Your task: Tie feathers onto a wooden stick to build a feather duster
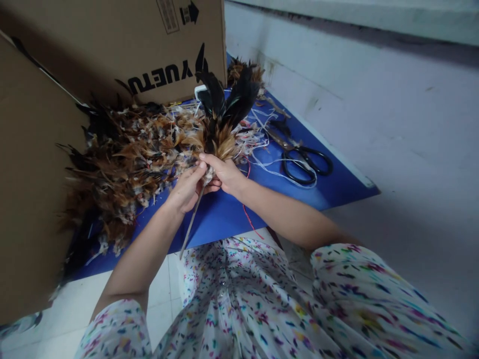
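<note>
Both my hands meet over the front part of a blue table, closed around the base of a feather duster (220, 134). Its black and tan feathers fan out away from me, and its thin stick (192, 222) slants down toward the table's front edge. My left hand (189, 187) pinches the pale base of the feathers, where they join the stick. From the other side, my right hand (226, 174) grips the same spot, thumb on top. The undersides of my fingers are partly hidden.
Loose brown and black feathers (127, 154) cover the table's left half. Black-handled scissors (299, 157) lie at the right among white strings (262, 162). A red string (246, 214) hangs over the front edge. Cardboard boxes (112, 45) stand behind and left; a wall (355, 99) borders the right.
</note>
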Motion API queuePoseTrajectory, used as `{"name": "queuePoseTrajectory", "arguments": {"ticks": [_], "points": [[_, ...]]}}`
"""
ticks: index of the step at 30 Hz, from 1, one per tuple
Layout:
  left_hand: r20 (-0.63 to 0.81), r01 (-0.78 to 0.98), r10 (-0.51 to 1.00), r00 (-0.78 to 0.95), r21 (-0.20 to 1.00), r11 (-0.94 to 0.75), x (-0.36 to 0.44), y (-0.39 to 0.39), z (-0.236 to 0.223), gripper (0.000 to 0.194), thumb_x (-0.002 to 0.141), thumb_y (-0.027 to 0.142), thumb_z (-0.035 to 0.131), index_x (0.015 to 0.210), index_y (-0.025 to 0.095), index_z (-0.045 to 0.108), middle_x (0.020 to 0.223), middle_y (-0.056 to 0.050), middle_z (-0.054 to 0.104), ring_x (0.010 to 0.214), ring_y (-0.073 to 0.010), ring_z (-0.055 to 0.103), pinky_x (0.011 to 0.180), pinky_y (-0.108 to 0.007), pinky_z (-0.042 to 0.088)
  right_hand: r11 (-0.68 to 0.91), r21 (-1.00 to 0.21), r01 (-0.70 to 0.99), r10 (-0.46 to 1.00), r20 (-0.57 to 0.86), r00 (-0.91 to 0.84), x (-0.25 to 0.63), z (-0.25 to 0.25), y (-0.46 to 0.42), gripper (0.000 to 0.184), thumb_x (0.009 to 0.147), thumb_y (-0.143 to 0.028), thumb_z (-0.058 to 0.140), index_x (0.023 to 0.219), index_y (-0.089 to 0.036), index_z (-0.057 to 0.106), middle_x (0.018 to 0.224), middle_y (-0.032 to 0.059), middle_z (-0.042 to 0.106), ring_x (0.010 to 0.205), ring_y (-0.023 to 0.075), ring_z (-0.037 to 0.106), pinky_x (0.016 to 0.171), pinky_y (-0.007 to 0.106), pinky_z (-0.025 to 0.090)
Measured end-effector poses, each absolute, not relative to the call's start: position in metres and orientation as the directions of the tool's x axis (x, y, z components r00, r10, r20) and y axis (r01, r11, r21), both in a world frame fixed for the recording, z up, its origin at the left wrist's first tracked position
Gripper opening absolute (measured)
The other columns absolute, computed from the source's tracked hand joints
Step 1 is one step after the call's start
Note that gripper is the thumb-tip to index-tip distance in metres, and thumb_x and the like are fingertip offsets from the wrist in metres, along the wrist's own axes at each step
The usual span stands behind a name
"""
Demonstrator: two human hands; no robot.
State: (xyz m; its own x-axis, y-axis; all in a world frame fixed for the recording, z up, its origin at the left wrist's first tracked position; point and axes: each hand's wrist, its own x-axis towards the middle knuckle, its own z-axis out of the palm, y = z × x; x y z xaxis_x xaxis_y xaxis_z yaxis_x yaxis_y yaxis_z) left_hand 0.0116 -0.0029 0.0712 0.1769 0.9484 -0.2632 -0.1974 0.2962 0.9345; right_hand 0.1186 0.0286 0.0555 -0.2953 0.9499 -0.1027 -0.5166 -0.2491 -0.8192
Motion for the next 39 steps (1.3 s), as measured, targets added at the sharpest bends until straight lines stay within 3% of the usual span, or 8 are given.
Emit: {"name": "queuePoseTrajectory", "arguments": {"ticks": [5,9,15,19,23,30,39], "points": [[-0.174,-0.164,0.958,0.229,0.963,0.214,0.019,-0.006,0.082,0.047,0.064,0.054,0.080,0.073,0.012,0.059,0.065,-0.001,0.056,0.049,-0.0053,0.049,0.039,-0.015,0.035,-0.290,-0.844,-0.451,0.931,-0.140,-0.337,0.122,0.058,0.029,0.029,0.076,-0.043,0.068,0.069,-0.016,0.060,0.047,-0.0039,0.053,0.035,0.0085,0.044,0.031,0.023,0.037],[-0.196,-0.132,0.952,0.234,0.964,0.231,0.021,-0.009,0.087,0.052,0.064,0.054,0.080,0.074,0.013,0.052,0.067,0.002,0.051,0.046,-0.0014,0.041,0.038,-0.013,0.025,-0.191,-0.861,-0.472,0.965,-0.077,-0.249,0.121,0.056,0.033,0.031,0.072,-0.043,0.073,0.065,-0.015,0.060,0.052,-0.0043,0.053,0.042,0.0045,0.043,0.034,0.018,0.032],[-0.195,-0.088,0.950,0.244,0.971,0.222,0.021,-0.009,0.085,0.056,0.063,0.057,0.080,0.072,0.015,0.044,0.063,0.006,0.040,0.046,0.0000,0.034,0.040,-0.012,0.021,-0.319,-0.805,-0.500,0.936,-0.185,-0.299,0.118,0.056,0.029,0.034,0.065,-0.047,0.076,0.070,-0.017,0.061,0.060,-0.0013,0.060,0.050,0.0119,0.054,0.041,0.026,0.045],[-0.198,-0.077,0.951,0.237,0.972,0.221,0.021,-0.009,0.082,0.058,0.062,0.057,0.080,0.070,0.017,0.039,0.059,0.008,0.035,0.045,0.0000,0.030,0.040,-0.012,0.019,-0.278,-0.794,-0.541,0.948,-0.138,-0.285,0.116,0.052,0.029,0.033,0.064,-0.045,0.077,0.073,-0.016,0.064,0.069,0.0004,0.064,0.061,0.0134,0.058,0.052,0.028,0.050],[-0.188,-0.076,0.958,0.218,0.975,0.209,0.022,-0.010,0.080,0.057,0.064,0.057,0.079,0.070,0.017,0.037,0.057,0.009,0.032,0.043,0.0000,0.028,0.040,-0.012,0.018,-0.233,-0.799,-0.555,0.964,-0.114,-0.240,0.113,0.047,0.031,0.033,0.063,-0.044,0.078,0.070,-0.015,0.064,0.070,0.0010,0.064,0.066,0.0127,0.059,0.059,0.027,0.050],[-0.175,-0.068,0.967,0.184,0.979,0.190,0.023,-0.011,0.072,0.049,0.073,0.054,0.073,0.074,0.018,0.039,0.056,0.010,0.032,0.040,-0.0006,0.028,0.039,-0.012,0.016,-0.202,-0.813,-0.547,0.971,-0.091,-0.223,0.111,0.044,0.029,0.033,0.064,-0.045,0.078,0.069,-0.016,0.063,0.066,-0.0011,0.060,0.062,0.0119,0.056,0.058,0.027,0.046],[-0.227,-0.086,0.955,0.192,0.965,0.247,0.022,-0.013,0.075,0.047,0.079,0.049,0.069,0.069,0.019,0.034,0.056,0.010,0.027,0.040,0.0002,0.023,0.039,-0.012,0.015,-0.117,-0.806,-0.580,0.982,-0.008,-0.187,0.115,0.057,0.024,0.032,0.061,-0.043,0.082,0.071,-0.019,0.062,0.070,-0.0031,0.060,0.069,0.0114,0.054,0.072,0.029,0.047]]}}
